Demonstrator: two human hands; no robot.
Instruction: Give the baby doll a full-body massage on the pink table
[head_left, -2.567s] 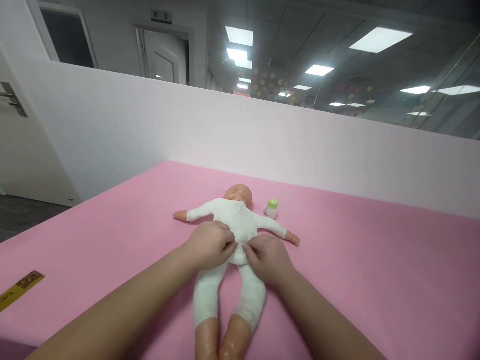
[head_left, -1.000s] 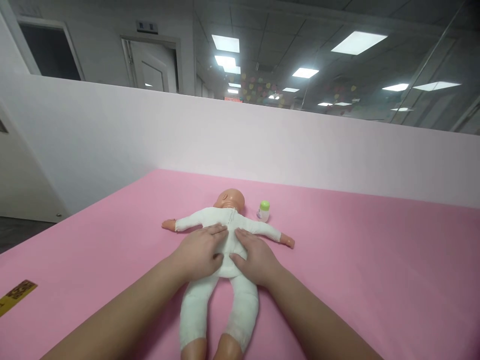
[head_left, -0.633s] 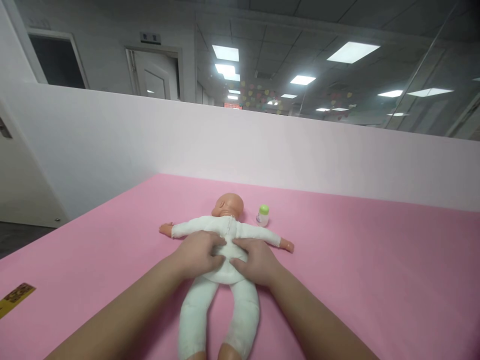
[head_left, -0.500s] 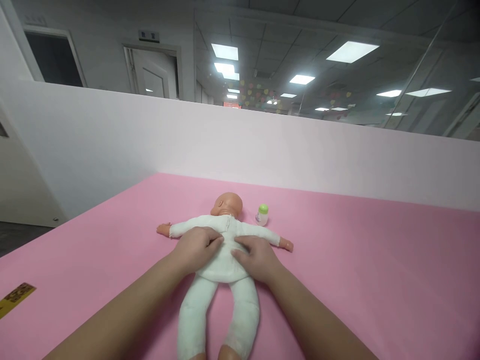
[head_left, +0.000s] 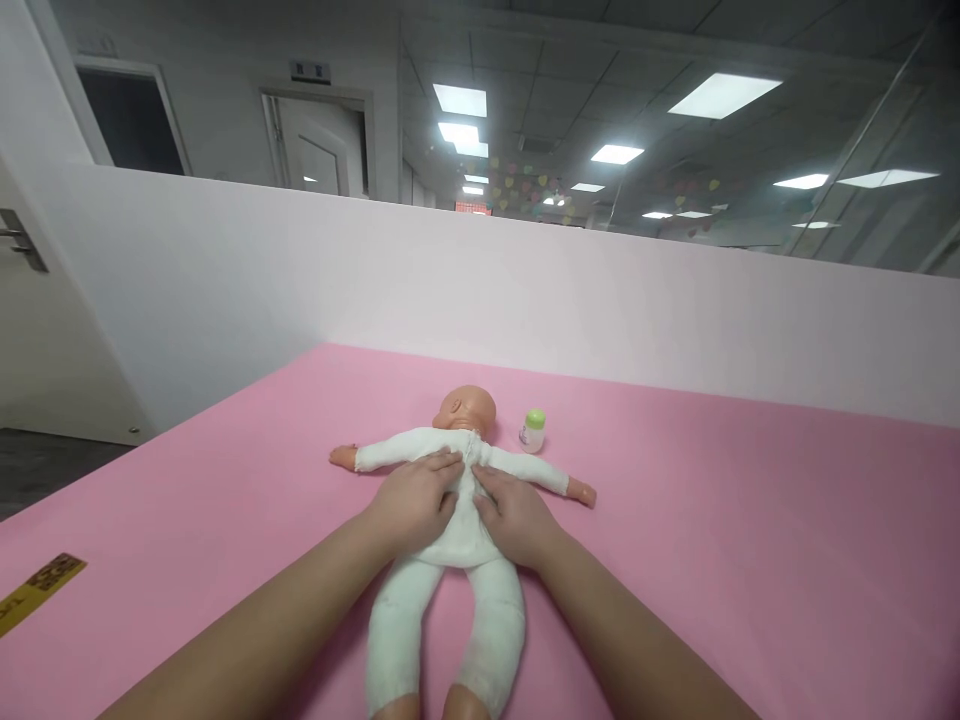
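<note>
A baby doll (head_left: 463, 535) with a white cloth body lies face down, arms spread, its bald head turned to the left. My left hand (head_left: 417, 500) rests on the left half of the doll's back, fingers laid out toward the spine. On the right half lies my right hand (head_left: 519, 515), its fingertips also near the middle. Both hands are open and press on the cloth, which creases between them. A small bottle (head_left: 532, 432) with a green cap stands just right of the doll's head, touched by neither hand.
The doll lies on a pink surface (head_left: 712, 560). A low white wall (head_left: 525, 290) runs along its far side, with glass above. A yellow sticker (head_left: 41, 592) is at the left edge. A door with a metal handle (head_left: 22, 240) stands at far left.
Both hands have slid slightly up the doll's back, toward its shoulders, and the cloth between them is more bunched. The whole view has shifted a little.
</note>
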